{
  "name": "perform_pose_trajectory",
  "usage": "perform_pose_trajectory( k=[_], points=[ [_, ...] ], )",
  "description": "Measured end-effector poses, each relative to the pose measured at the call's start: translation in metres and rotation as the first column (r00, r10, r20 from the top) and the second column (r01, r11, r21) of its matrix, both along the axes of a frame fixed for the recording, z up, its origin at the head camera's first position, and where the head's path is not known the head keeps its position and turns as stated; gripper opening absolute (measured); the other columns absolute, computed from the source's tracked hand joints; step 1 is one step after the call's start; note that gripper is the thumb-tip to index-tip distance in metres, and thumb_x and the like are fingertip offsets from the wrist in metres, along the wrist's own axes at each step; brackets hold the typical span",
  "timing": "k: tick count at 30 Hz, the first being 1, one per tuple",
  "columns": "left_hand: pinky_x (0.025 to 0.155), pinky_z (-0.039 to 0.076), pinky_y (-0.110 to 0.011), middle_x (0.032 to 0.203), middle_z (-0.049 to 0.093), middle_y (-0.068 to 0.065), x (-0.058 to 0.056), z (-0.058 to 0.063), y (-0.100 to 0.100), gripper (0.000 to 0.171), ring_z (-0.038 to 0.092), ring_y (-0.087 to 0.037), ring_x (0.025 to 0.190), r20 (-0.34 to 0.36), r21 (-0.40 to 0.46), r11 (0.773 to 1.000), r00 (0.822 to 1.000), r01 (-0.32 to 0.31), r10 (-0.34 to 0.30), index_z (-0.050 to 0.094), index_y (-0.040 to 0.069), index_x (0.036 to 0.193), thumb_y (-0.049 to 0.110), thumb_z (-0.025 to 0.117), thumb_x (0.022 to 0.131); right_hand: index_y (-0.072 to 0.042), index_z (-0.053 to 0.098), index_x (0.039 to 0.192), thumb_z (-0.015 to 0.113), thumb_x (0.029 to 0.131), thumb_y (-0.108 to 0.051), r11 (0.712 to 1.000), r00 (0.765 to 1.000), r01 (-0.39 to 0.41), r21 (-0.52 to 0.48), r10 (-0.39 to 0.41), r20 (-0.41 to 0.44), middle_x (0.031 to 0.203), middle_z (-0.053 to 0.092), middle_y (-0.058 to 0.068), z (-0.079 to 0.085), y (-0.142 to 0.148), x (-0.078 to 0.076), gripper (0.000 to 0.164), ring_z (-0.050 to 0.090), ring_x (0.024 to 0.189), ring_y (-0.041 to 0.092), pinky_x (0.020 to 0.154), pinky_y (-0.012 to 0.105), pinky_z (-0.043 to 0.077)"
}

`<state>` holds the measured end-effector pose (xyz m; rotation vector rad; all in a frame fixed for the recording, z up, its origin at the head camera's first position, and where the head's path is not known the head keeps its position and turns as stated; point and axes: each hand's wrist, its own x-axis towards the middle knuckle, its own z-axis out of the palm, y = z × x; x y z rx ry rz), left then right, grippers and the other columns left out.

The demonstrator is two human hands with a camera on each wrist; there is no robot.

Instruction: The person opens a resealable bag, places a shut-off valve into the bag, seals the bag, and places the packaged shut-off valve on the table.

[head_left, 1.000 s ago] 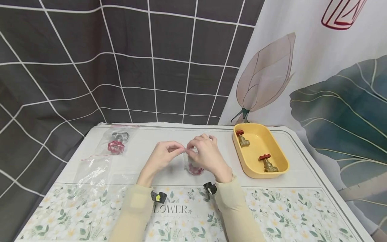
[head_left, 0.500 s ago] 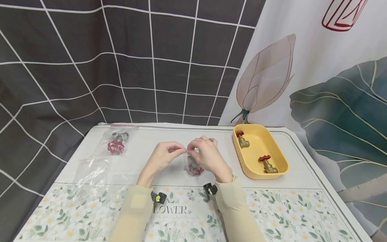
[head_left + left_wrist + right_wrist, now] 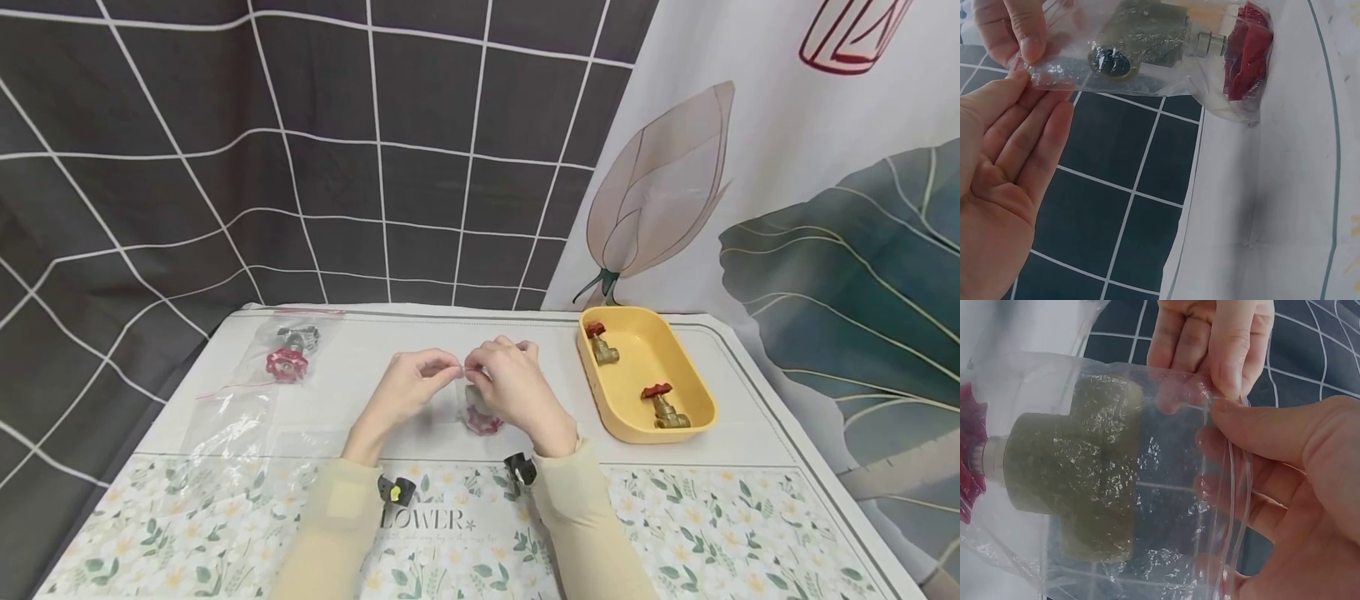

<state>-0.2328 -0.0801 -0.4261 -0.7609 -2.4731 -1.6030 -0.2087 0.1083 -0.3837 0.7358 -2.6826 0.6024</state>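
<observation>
A clear bag (image 3: 1169, 450) hangs between the hands with a valve (image 3: 1100, 469) inside, its red wheel (image 3: 483, 421) at the far end from the fingers; whether that end touches the table (image 3: 352, 342) is hard to tell. The left hand (image 3: 403, 387) pinches one corner of the zip edge; the right hand (image 3: 515, 385) pinches just beside it, its other fingers behind the plastic. To the right, a yellow tray (image 3: 641, 354) holds two brass valves (image 3: 666, 412), apart. Leftward lie a bagged valve (image 3: 288, 363) and, nearer the person, a flat bag (image 3: 228, 425).
</observation>
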Motion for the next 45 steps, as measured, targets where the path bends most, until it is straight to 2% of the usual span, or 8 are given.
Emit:
perform_pose_trajectory(
  k=[4, 10, 18, 26, 35, 42, 45],
  points=[
    [0.087, 0.055, -0.039, 0.098, 0.074, -0.001, 0.000, -0.001, 0.001, 0.009, 0.070, -0.021, 0.094, -0.027, -0.010, 1.000, 1.000, -0.007, 0.006, 0.074, 0.010, 0.097, 0.017, 0.070, 0.092, -0.016, 0.073, 0.086, 0.073, 0.086, -0.009, 1.000, 1.000, 0.007, 0.002, -0.007, -0.023, 0.085, 0.068, -0.007, -0.001, -0.001, 0.000, 0.008, 0.056, 0.082, 0.013, 0.085, 0.050, 0.036],
    [0.087, 0.055, -0.039, 0.098, 0.074, -0.001, 0.000, -0.001, 0.001, 0.009, 0.070, -0.020, 0.094, -0.023, -0.017, 1.000, 1.000, -0.006, 0.006, 0.074, 0.010, 0.097, 0.016, 0.069, 0.092, -0.017, 0.073, 0.085, 0.073, 0.085, -0.009, 1.000, 0.999, 0.008, 0.001, -0.008, -0.034, 0.083, 0.068, -0.008, -0.001, -0.001, 0.000, 0.008, 0.056, 0.081, 0.012, 0.083, 0.049, 0.035],
    [0.089, 0.054, -0.042, 0.099, 0.074, -0.001, 0.001, 0.000, -0.001, 0.014, 0.070, -0.021, 0.095, 0.028, -0.012, 1.000, 1.000, -0.007, 0.007, 0.074, 0.010, 0.098, 0.023, 0.070, 0.092, -0.016, 0.073, 0.091, 0.076, 0.085, -0.018, 1.000, 1.000, 0.014, 0.020, -0.015, 0.024, 0.086, 0.068, -0.008, -0.002, 0.006, -0.002, 0.007, 0.054, 0.083, 0.014, 0.083, 0.050, 0.033],
    [0.089, 0.054, -0.043, 0.099, 0.074, -0.001, 0.000, -0.001, -0.001, 0.015, 0.070, -0.021, 0.095, 0.038, 0.001, 1.000, 0.999, -0.007, 0.007, 0.074, 0.010, 0.098, 0.023, 0.070, 0.092, -0.019, 0.071, 0.085, 0.076, 0.084, -0.016, 1.000, 0.999, 0.013, -0.017, -0.012, 0.050, 0.083, 0.065, -0.011, -0.004, 0.010, -0.004, 0.006, 0.052, 0.083, 0.013, 0.078, 0.044, 0.034],
    [0.089, 0.053, -0.043, 0.099, 0.074, -0.001, 0.002, 0.000, -0.002, 0.016, 0.070, -0.021, 0.096, 0.037, -0.011, 1.000, 0.999, -0.005, 0.005, 0.074, 0.011, 0.099, 0.024, 0.070, 0.092, -0.023, 0.063, 0.075, 0.076, 0.083, -0.013, 0.999, 0.999, -0.017, -0.051, 0.019, 0.051, 0.078, 0.062, -0.014, -0.007, 0.010, -0.005, 0.019, 0.051, 0.079, 0.012, 0.079, 0.045, 0.034],
    [0.089, 0.054, -0.042, 0.099, 0.074, 0.000, 0.003, 0.000, -0.002, 0.015, 0.070, -0.020, 0.096, 0.038, -0.015, 1.000, 0.999, -0.001, 0.002, 0.074, 0.011, 0.098, 0.024, 0.070, 0.092, -0.021, 0.067, 0.083, 0.077, 0.084, -0.019, 1.000, 0.997, -0.001, -0.013, 0.002, 0.081, 0.084, 0.065, -0.012, -0.005, 0.012, -0.004, 0.010, 0.052, 0.081, 0.012, 0.078, 0.043, 0.033],
    [0.090, 0.053, -0.043, 0.099, 0.074, 0.000, 0.002, 0.002, -0.002, 0.015, 0.069, -0.021, 0.097, 0.038, -0.010, 1.000, 0.999, 0.000, 0.000, 0.074, 0.011, 0.098, 0.024, 0.070, 0.092, -0.019, 0.069, 0.086, 0.080, 0.082, -0.022, 1.000, 0.996, 0.009, -0.016, -0.008, 0.085, 0.086, 0.066, -0.010, -0.004, 0.016, -0.006, 0.012, 0.053, 0.083, 0.013, 0.075, 0.041, 0.033]
  ],
)
